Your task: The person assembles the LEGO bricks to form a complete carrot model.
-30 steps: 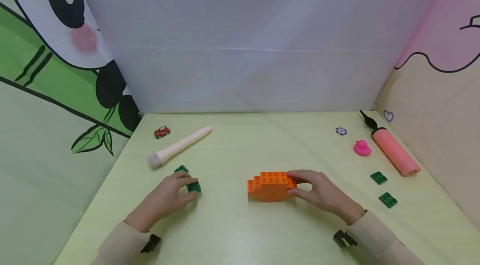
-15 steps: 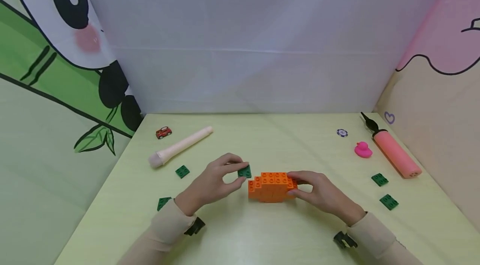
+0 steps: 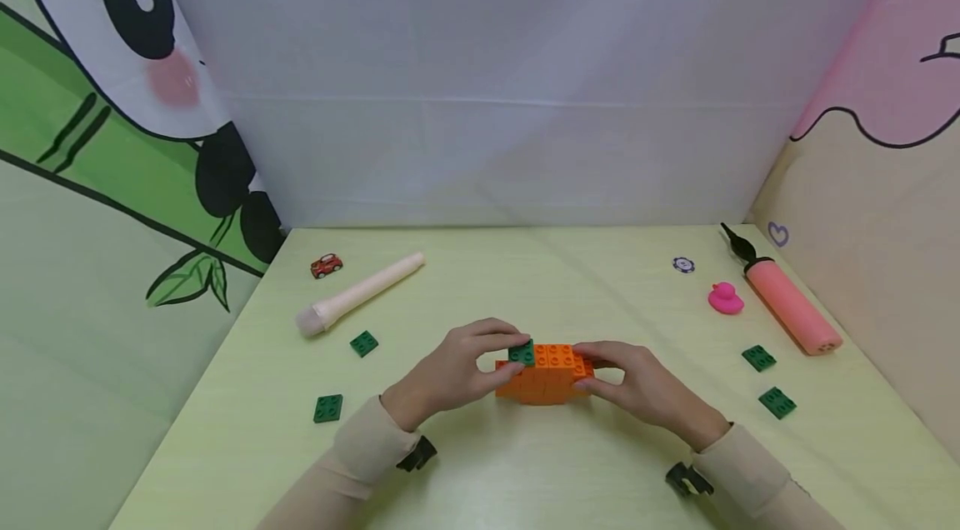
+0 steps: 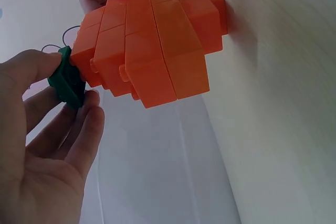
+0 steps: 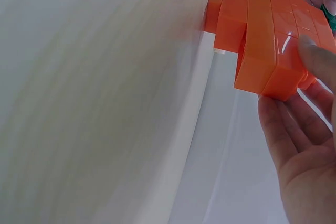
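Observation:
An assembly of orange toy bricks (image 3: 543,387) stands near the middle of the table, stepped at its sides. My right hand (image 3: 634,375) grips its right end between thumb and fingers, and the same hold shows in the right wrist view around the orange bricks (image 5: 286,51). My left hand (image 3: 472,362) pinches a green toy brick (image 3: 522,353) at the upper left of the orange assembly. In the left wrist view the green brick (image 4: 68,80) is right at the studded top of the orange bricks, slightly tilted, thumb on one side and fingers on the other.
Two loose green bricks (image 3: 327,408) lie at left and two more green bricks (image 3: 758,357) at right. Behind are a white microphone-like stick (image 3: 362,293), a small red toy car (image 3: 326,266), a pink duck (image 3: 725,298), a poker chip (image 3: 683,264) and a pink hand pump (image 3: 792,305).
My left hand has picked up a green brick from the left side and carried it right to the top of the orange assembly. My right hand keeps its grip in place.

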Demonstrator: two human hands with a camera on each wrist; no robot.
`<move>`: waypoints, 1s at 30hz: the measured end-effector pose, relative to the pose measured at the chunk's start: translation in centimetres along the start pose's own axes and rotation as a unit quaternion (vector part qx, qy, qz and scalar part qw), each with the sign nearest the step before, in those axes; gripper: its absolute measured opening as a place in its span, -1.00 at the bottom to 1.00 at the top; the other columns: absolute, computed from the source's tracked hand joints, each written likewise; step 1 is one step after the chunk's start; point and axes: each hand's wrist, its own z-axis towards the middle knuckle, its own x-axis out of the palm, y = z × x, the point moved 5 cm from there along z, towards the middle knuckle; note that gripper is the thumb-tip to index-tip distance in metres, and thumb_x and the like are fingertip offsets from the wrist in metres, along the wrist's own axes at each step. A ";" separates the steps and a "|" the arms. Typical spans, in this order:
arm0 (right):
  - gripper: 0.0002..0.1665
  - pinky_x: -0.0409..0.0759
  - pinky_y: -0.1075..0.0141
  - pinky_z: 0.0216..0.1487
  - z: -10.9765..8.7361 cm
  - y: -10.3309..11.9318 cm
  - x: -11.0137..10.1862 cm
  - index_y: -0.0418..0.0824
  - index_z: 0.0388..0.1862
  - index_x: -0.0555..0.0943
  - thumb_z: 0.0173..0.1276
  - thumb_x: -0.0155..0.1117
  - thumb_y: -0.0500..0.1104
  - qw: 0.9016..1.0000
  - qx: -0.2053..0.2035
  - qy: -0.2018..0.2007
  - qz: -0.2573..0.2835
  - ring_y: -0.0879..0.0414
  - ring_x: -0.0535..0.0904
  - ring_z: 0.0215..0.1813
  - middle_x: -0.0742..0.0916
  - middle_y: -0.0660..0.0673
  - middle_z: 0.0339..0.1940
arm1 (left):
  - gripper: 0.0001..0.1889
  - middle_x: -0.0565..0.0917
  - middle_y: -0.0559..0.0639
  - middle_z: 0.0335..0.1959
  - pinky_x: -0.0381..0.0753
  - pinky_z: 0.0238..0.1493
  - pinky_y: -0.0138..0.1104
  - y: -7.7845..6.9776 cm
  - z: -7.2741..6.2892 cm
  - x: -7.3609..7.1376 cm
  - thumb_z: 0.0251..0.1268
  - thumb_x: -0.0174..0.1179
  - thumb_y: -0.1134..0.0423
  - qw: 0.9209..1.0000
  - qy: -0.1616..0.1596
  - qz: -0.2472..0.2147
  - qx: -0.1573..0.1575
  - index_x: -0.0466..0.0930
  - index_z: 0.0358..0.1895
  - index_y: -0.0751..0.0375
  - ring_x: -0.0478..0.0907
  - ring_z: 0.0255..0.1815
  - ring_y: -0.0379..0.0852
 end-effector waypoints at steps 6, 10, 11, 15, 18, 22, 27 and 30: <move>-0.35 0.60 0.04 0.16 0.1 -0.1 0.0 -0.17 0.35 0.53 0.35 0.37 0.05 1.000 0.001 -0.001 0.001 0.05 0.65 0.15 0.67 -0.04 0.23 | -0.68 0.61 -0.02 -0.03 0.62 -0.04 -0.44 -0.2 0.6 -0.2 0.32 0.33 0.30 0.999 0.040 0.010 -0.003 0.68 0.11 0.28 0.58 -0.08 -0.22; -0.34 0.59 0.03 0.16 0.1 -0.1 0.0 -0.17 0.35 0.53 0.35 0.37 0.06 1.000 0.004 0.000 0.003 0.04 0.65 0.16 0.67 -0.04 0.23 | -0.67 0.61 -0.02 -0.03 0.64 -0.07 -0.41 -0.2 0.7 -0.3 0.34 0.31 0.29 0.999 0.053 0.007 -0.010 0.67 0.13 0.29 0.58 -0.08 -0.21; -0.34 0.59 0.04 0.17 0.1 -0.1 0.0 -0.17 0.35 0.53 0.34 0.38 0.06 1.000 0.005 0.000 0.004 0.05 0.65 0.15 0.67 -0.04 0.23 | -0.67 0.62 -0.02 -0.03 0.65 -0.07 -0.39 -0.2 0.7 -0.2 0.34 0.31 0.28 0.999 0.053 0.008 -0.011 0.67 0.13 0.29 0.58 -0.09 -0.21; -0.34 0.60 0.07 0.17 0.1 -0.1 0.1 -0.16 0.35 0.53 0.35 0.37 0.07 1.000 0.003 0.001 0.004 0.07 0.64 0.16 0.66 -0.03 0.23 | -0.66 0.63 -0.01 -0.05 0.66 -0.07 -0.36 0.0 0.6 -0.2 0.33 0.32 0.28 0.999 0.051 0.007 -0.013 0.67 0.13 0.31 0.59 -0.09 -0.20; -0.33 0.59 0.05 0.17 0.1 -0.1 0.2 -0.16 0.36 0.52 0.36 0.35 0.09 1.000 0.004 0.004 0.005 0.06 0.64 0.16 0.66 -0.03 0.23 | -0.65 0.63 -0.02 -0.04 0.65 -0.07 -0.37 0.2 0.6 -0.2 0.33 0.33 0.28 0.998 0.055 0.004 -0.014 0.66 0.14 0.30 0.59 -0.08 -0.20; -0.34 0.59 0.02 0.17 0.0 -0.1 0.1 -0.16 0.36 0.53 0.35 0.36 0.08 1.000 0.001 0.000 0.008 0.05 0.64 0.16 0.67 -0.03 0.23 | -0.65 0.63 -0.02 -0.04 0.68 -0.09 -0.31 0.4 0.5 -0.2 0.33 0.32 0.27 0.998 0.057 0.004 -0.013 0.67 0.14 0.30 0.59 -0.08 -0.21; -0.36 0.61 0.08 0.16 0.1 0.1 0.0 -0.15 0.34 0.54 0.34 0.39 0.04 1.000 -0.006 -0.006 0.001 0.08 0.65 0.15 0.67 -0.02 0.22 | -0.65 0.63 -0.03 -0.04 0.64 -0.09 -0.41 0.5 0.4 -0.3 0.33 0.33 0.27 0.998 0.059 0.007 -0.014 0.67 0.14 0.28 0.59 -0.09 -0.23; -0.35 0.60 0.07 0.16 0.1 0.0 0.1 -0.16 0.35 0.53 0.34 0.38 0.05 1.000 -0.001 -0.003 0.001 0.07 0.65 0.15 0.67 -0.02 0.22 | -0.64 0.63 -0.04 -0.02 0.62 -0.07 -0.46 0.5 0.5 -0.3 0.35 0.32 0.24 0.997 0.073 0.008 -0.025 0.66 0.17 0.27 0.58 -0.09 -0.24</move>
